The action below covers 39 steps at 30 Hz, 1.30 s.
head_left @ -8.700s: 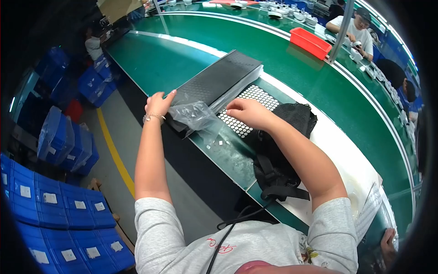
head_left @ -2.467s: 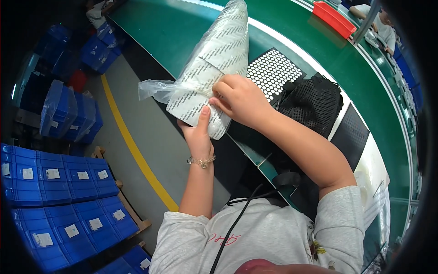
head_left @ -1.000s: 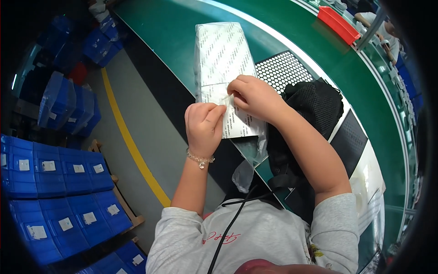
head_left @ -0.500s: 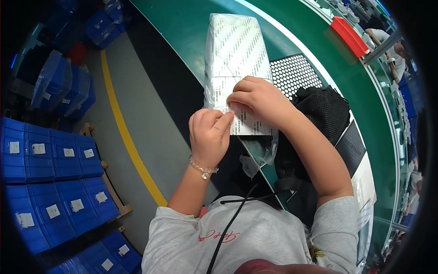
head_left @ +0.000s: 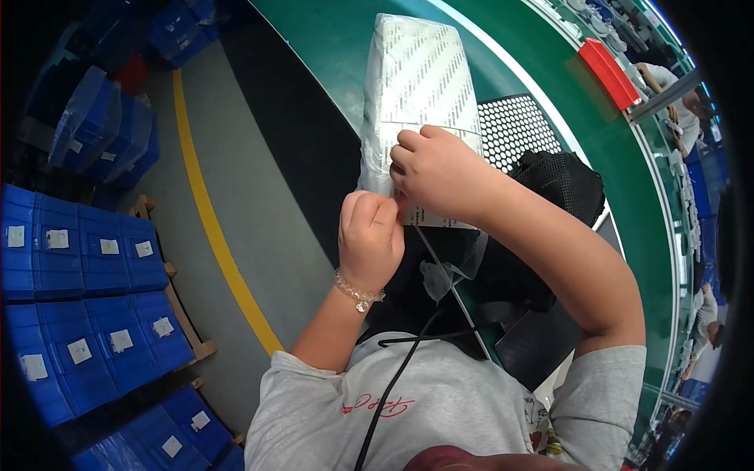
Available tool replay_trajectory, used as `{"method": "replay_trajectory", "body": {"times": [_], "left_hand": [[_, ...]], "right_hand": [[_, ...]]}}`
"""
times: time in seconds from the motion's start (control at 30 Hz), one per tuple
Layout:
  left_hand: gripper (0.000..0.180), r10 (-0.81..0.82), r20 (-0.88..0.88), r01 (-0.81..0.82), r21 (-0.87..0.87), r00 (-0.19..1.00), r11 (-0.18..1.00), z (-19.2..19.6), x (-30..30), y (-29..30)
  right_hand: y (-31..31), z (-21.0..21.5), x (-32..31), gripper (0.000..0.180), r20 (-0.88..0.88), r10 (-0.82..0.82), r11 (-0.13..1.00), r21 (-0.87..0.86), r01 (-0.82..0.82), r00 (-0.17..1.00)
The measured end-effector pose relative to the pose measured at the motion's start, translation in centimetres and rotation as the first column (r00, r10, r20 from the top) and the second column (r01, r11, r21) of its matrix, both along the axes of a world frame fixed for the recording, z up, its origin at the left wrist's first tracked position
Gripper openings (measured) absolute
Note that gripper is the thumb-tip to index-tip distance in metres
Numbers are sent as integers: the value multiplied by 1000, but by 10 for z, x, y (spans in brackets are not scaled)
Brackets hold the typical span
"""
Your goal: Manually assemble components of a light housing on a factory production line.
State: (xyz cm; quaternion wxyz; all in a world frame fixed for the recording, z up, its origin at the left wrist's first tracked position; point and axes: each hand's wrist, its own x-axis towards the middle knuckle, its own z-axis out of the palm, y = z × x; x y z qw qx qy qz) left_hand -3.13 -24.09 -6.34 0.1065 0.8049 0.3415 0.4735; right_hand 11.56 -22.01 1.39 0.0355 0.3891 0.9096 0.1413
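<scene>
A long white package (head_left: 428, 71) with rows of printing lies on the green worktop, in a crinkled clear plastic bag (head_left: 375, 149). My left hand (head_left: 371, 239) is closed in a pinch on the plastic at the package's near left edge. Right against it, my right hand (head_left: 444, 169) lies over the near part of the package. Its fingers are curled, and its thumb and fingertips also pinch the plastic beside the left fingertips. The exact spot they grip is partly hidden by the fingers. Loose plastic hangs from the package's near end.
A black mesh bag (head_left: 558, 192) and a white-dotted black panel (head_left: 518, 129) lie right of the package on the green worktop (head_left: 330, 47). A red bin (head_left: 610, 74) stands far right, near other people. Blue crates (head_left: 102, 251) stand stacked at left, beyond a yellow floor line (head_left: 206, 212).
The right hand has turned, its fingers curling more over the package's left side. The left hand stays pinched beside it. The package sits slightly farther right and up in view.
</scene>
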Motion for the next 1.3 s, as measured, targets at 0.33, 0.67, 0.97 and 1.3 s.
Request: {"method": "replay_trajectory", "body": {"times": [0.33,0.67,0.97,1.3], "left_hand": [[17,-15,6,15,27,1000,1000,-1,3,0],[12,-14,17,14,12,1000,1000,-1,5,-2],[10,7,14,-7,25,1000,1000,-1,7,0],[14,-15,81,17,-30,997,999,10,1,3]], "right_hand": [[-3,6,-2,13,71,-46,998,-38,48,996],[6,3,-7,17,175,-92,991,-81,108,980],[4,-11,4,17,-189,-234,972,-47,229,954],[0,-5,13,13,-378,-293,953,-189,237,878]]}}
